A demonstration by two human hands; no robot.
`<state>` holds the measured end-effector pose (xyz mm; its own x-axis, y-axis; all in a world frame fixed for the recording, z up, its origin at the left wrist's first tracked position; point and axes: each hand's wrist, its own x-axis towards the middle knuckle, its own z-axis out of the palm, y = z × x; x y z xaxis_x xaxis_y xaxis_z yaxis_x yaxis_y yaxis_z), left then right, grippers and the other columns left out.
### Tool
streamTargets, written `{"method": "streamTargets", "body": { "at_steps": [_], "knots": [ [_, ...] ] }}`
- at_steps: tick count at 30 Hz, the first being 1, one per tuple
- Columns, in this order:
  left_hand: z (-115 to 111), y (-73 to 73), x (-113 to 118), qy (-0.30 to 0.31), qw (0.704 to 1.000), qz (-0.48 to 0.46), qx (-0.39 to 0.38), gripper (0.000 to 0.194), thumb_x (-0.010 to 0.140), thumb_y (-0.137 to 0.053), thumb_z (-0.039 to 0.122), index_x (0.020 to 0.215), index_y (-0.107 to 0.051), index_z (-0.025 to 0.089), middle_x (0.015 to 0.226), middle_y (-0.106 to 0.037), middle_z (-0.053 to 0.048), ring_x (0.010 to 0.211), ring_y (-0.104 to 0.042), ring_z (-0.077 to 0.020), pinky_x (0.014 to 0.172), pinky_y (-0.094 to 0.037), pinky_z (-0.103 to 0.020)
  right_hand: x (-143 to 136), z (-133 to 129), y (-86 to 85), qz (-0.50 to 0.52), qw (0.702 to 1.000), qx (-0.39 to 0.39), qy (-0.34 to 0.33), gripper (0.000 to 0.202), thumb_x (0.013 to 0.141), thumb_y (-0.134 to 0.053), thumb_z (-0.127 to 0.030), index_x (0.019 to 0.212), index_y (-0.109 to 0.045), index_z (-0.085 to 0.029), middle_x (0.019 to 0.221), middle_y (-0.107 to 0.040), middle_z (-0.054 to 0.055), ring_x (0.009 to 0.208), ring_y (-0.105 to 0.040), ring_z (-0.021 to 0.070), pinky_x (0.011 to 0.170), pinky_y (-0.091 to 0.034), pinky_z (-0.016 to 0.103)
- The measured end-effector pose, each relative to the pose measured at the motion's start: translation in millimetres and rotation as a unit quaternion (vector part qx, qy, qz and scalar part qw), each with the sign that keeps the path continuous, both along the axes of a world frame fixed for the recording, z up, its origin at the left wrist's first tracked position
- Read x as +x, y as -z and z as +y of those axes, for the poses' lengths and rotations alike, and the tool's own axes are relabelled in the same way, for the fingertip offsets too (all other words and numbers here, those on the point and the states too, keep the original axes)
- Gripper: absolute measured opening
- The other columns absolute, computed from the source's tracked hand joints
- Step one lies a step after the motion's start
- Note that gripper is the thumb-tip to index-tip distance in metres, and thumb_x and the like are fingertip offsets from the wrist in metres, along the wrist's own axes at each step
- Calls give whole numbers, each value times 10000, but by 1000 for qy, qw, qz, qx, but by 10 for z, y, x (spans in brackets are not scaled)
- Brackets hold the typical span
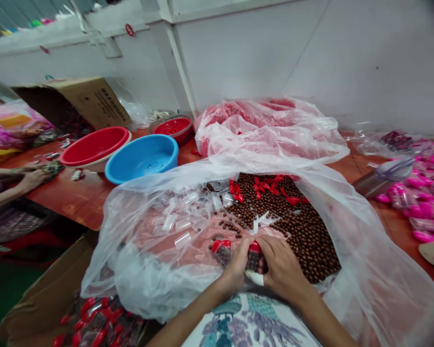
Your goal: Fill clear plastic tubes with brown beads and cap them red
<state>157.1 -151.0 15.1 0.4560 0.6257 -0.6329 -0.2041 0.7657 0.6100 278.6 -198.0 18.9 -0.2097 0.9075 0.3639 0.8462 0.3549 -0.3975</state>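
Between both hands is a small clear container [253, 256] with a red top and dark brown balls inside. My left hand [235, 267] closes on its left side. From the right, my right hand [283, 265] presses against the same container, its thumb wrapped in a white cover [255, 277]. Just left of my left hand lies another filled red-topped container [222, 250]. Brown balls [316, 241] spread over the plastic sheet [140, 274] at the right. Empty clear containers [182, 212] lie in a heap at the left, and red caps [263, 185] rest on the balls at the back.
Behind the sheet are a blue basin [142, 159], a red basin [94, 147] and a bag of red pieces [263, 127]. Finished red-topped containers fill a cardboard box [32, 303] below left. Pink packets [428, 193] lie right. Another person's hands [34, 178] work at far left.
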Motion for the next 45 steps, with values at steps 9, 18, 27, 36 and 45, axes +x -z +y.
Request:
{"method": "streamTargets", "body": {
  "at_steps": [9, 18, 27, 36, 45],
  "knots": [
    [39, -68, -115, -4, 998, -46, -40, 478, 760, -494, 596, 709, -576, 128, 483, -551, 2, 380, -471, -96, 441, -365, -218, -76, 66, -30, 33, 999, -13, -13, 648, 684, -609, -338, 1272, -417, -143, 1185, -556, 144, 1094, -501, 293, 924, -395, 441],
    [13, -136, -114, 25, 995, -61, -70, 415, 762, -455, 510, 751, -608, 124, 507, -579, -30, 418, -510, -125, 446, -364, -226, -72, 33, 56, 17, 999, 27, -29, 598, 662, -595, -319, 1217, -483, -127, 1086, -607, 146, 994, -553, 283, 859, -417, 428],
    [129, -153, -376, 77, 982, 50, 164, 479, 818, -461, 548, 1071, -607, 169, 874, -659, -72, 782, -600, -195, 735, -446, -302, -100, 4, 124, 68, 997, -18, -13, 716, 712, -645, -395, 1332, -370, -167, 1222, -550, 154, 1112, -519, 298, 929, -416, 449],
    [1197, -95, -869, 96, 622, 507, 589, 445, 765, -438, 37, 1127, -614, 228, 1157, -514, -87, 1072, -461, -237, 939, -371, -385, -336, 15, 138, 100, 984, -114, -93, 779, 740, -668, -397, 1404, -297, -229, 1254, -534, 138, 1130, -527, 278, 927, -455, 401],
    [1354, -41, -889, 162, 522, 490, 679, 294, 800, -507, 113, 1042, -636, 220, 1209, -537, -73, 1100, -454, -248, 948, -389, -434, -17, 106, 164, 186, 979, -80, 20, 386, 851, -481, -194, 1226, -529, -266, 1114, -604, 71, 1057, -570, 215, 890, -486, 333]
  ]
}}
